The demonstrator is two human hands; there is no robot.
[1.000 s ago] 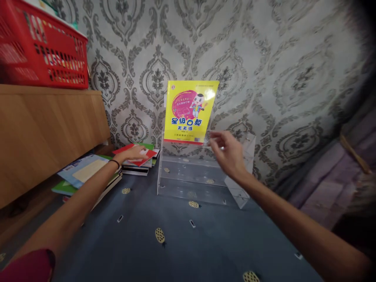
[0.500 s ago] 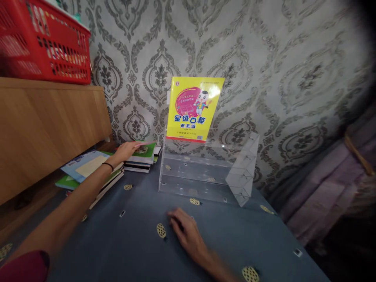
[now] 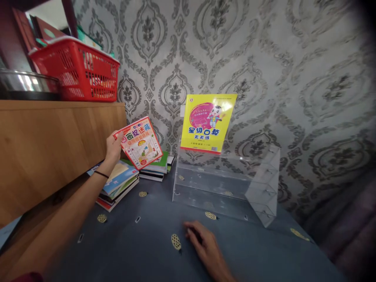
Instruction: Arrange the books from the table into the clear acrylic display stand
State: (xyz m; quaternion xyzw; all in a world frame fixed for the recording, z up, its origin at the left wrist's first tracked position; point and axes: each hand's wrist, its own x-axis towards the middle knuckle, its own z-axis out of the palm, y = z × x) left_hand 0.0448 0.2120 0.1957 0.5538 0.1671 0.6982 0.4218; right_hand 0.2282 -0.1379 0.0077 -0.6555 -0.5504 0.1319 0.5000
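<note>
Holding flat, rectangular red-bordered book [image 3: 141, 144]

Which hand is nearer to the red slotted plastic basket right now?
Left. The left hand is below the red slotted plastic basket, gripping a red-bordered picture book; the right hand is much lower, off to the right.

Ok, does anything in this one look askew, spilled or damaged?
Only slight untidiness: the nearer book stack on the left looks ragged, its books lying at differing angles. The red-bordered book is tilted, but the left hand is holding it. I see no spill or obvious damage.
</note>
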